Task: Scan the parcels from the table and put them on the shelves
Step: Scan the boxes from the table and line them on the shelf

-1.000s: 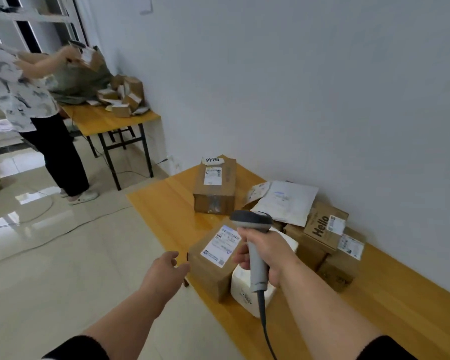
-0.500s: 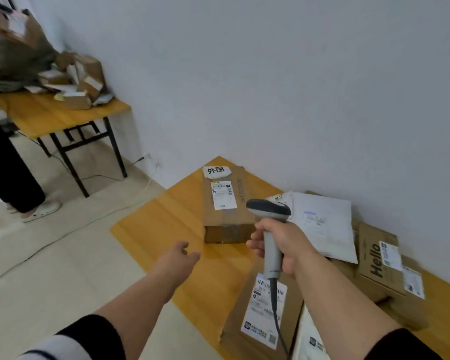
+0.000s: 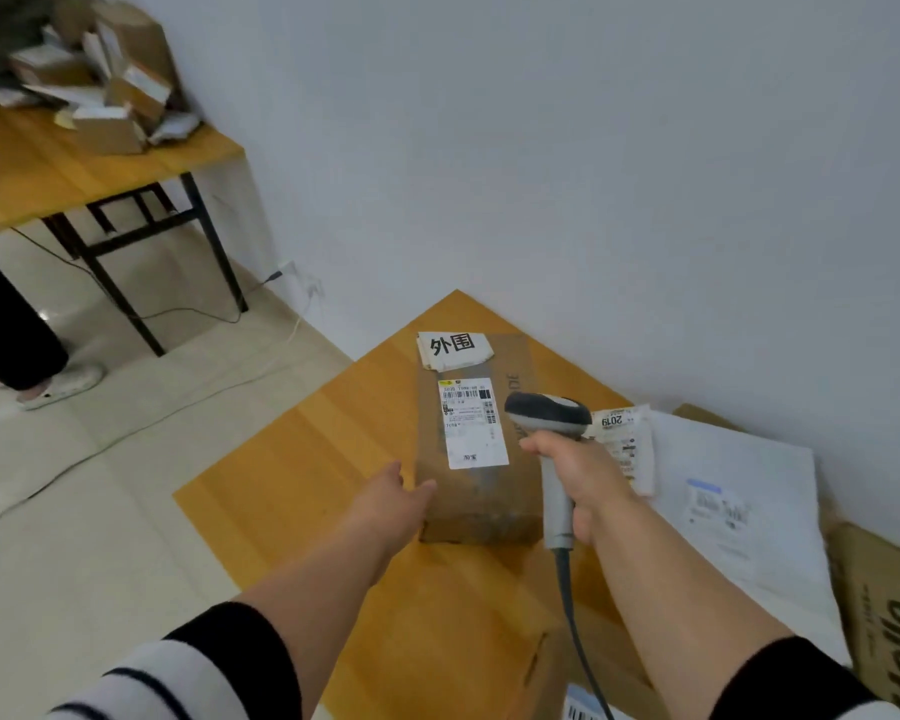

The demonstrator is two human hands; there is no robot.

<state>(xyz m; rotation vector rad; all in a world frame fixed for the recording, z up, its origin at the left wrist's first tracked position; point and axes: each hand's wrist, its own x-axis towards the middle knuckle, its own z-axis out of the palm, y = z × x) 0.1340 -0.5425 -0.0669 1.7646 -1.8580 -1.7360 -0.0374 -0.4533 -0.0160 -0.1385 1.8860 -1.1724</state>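
Head view, right hand (image 3: pixel 583 480) gripping scanner (image 3: pixel 552 423)

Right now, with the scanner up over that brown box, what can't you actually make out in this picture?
- Small print and barcode on the shipping label of the brown box: too small and blurred in the head view.
- Left hand fingertips at the box's left edge: touching or not, unclear.
- Scanner trigger: hidden by the right hand.
- Hello box: cut off by the right edge.
- White mailer label: blurred.
- The shelves: not in view.
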